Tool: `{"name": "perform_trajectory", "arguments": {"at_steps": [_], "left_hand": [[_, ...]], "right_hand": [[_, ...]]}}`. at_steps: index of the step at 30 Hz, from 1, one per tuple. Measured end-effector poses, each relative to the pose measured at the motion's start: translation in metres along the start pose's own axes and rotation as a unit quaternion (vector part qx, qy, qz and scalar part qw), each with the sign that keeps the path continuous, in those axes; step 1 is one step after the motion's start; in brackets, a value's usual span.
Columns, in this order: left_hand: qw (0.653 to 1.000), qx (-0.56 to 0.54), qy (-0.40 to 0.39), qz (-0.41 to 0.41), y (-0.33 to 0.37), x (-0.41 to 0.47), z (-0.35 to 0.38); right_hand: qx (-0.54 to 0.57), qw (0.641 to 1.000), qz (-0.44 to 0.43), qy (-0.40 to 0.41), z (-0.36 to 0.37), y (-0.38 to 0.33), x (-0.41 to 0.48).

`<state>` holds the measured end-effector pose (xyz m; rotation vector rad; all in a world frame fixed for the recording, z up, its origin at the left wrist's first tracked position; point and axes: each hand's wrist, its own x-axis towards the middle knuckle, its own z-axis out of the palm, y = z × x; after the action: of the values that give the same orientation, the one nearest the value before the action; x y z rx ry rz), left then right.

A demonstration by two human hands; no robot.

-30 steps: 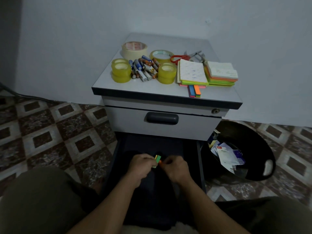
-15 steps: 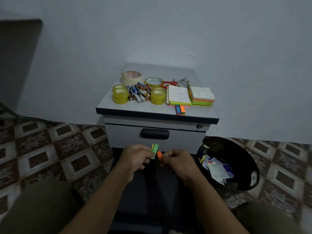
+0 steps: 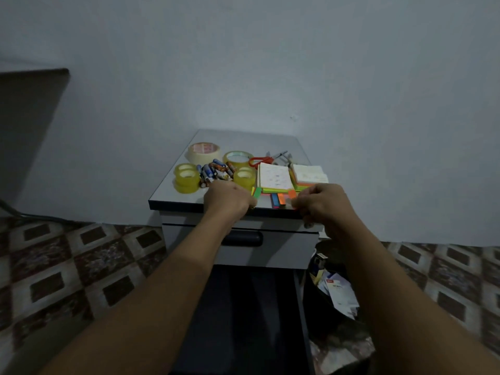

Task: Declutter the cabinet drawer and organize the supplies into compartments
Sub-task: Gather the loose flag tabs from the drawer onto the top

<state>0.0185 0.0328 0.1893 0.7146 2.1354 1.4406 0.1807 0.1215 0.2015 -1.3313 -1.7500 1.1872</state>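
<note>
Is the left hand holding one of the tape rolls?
No: the left hand pinches a small green tab, while the tape rolls stand on the cabinet top.

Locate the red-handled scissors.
In the head view, the red-handled scissors lie at the back of the cabinet top, right of a tape roll and behind the notepad.

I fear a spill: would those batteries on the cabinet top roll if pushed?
Probably: the batteries are small cylinders lying on their sides on a smooth cabinet top. The yellow tape rolls on either side would likely stop some.
</note>
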Motion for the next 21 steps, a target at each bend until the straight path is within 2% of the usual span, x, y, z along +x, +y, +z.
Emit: {"name": "perform_trajectory", "arguments": {"at_steps": [5, 11, 21], "left_hand": [[0.991, 0.130, 0.036, 0.006, 0.010, 0.020, 0.020], [0.978, 0.205, 0.016, 0.022, 0.019, 0.029, 0.028], [0.969, 0.245, -0.029, 0.025, 0.024, 0.028, 0.024]], "right_hand": [[-0.090, 0.995, 0.047, 0.019, -0.002, -0.003, 0.032], [-0.155, 0.985, 0.073, -0.013, 0.002, -0.017, 0.036], [-0.199, 0.977, 0.078, -0.020, 0.007, -0.019, 0.039]]}}
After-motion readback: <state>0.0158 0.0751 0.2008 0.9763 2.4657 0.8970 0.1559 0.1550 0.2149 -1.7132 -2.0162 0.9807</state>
